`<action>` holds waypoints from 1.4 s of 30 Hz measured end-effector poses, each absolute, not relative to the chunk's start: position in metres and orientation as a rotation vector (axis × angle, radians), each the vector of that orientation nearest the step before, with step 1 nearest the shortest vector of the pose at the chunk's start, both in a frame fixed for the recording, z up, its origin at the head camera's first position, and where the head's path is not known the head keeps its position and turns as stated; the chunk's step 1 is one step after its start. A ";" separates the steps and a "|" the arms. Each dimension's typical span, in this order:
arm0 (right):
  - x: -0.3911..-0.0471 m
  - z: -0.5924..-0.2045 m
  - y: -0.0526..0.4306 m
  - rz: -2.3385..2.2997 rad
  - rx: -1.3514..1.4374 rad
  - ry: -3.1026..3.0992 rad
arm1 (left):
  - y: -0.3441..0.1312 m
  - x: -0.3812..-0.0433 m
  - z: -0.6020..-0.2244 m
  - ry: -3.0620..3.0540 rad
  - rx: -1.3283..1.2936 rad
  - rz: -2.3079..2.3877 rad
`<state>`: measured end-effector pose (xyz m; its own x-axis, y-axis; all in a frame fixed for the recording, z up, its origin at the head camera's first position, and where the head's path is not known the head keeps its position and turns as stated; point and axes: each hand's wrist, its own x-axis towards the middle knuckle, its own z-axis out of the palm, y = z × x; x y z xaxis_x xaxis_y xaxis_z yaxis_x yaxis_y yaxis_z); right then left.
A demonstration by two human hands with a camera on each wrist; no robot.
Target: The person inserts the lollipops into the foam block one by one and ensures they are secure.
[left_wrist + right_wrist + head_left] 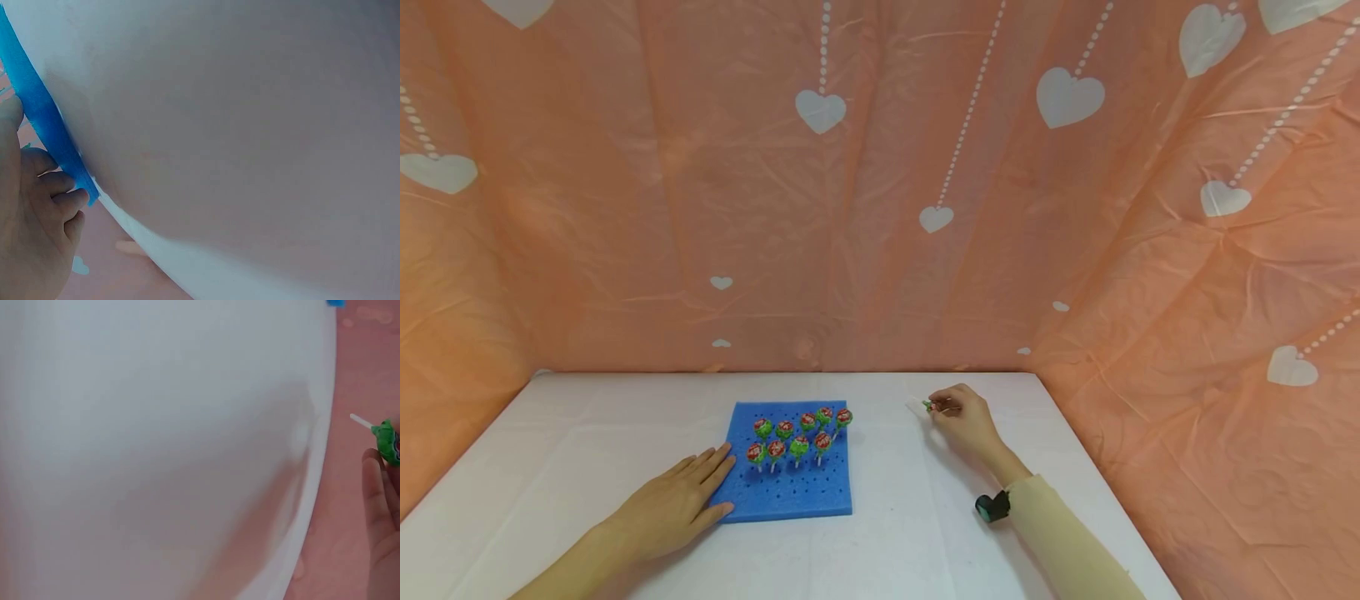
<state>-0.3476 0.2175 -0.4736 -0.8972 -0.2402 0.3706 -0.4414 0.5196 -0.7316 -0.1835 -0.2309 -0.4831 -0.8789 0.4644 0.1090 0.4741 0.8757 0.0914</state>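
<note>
A blue foam board (790, 503) dotted with small holes lies on the white table. Several lollipops (777, 452) in red and green wrappers stand in it on white sticks, in two rough rows. My left hand (673, 504) rests along the board's left edge, fingers extended, thumb at the near corner; in the left wrist view its fingertips touch the foam's side (47, 119). To the right of the board, my right hand (964, 421) pinches one more lollipop (385, 441) by its wrapped head. That lollipop's white stick (360, 420) points away from the fingers, toward the left.
The white tabletop (895, 550) extends around the board on all sides. A peach cloth with white hearts (820, 111) hangs behind the table and along its sides. On the right wrist sits a dark device (992, 507) next to a cream sleeve (1063, 533).
</note>
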 end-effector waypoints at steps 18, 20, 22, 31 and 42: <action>-0.311 -0.444 0.180 1.388 0.858 -2.186 | -0.230 -0.183 -0.482 -2.972 -0.727 -0.182; -0.301 -0.434 0.175 1.402 0.883 -2.162 | -0.230 -0.183 -0.482 -2.978 -0.724 -0.184; -0.293 -0.425 0.171 1.418 0.909 -2.148 | -0.229 -0.183 -0.481 -2.983 -0.723 -0.190; -0.279 -0.414 0.158 1.430 1.005 -2.139 | -0.230 -0.183 -0.482 -2.978 -0.726 -0.196; -0.272 -0.420 0.143 1.389 1.086 -2.147 | -0.230 -0.184 -0.483 -2.990 -0.727 -0.204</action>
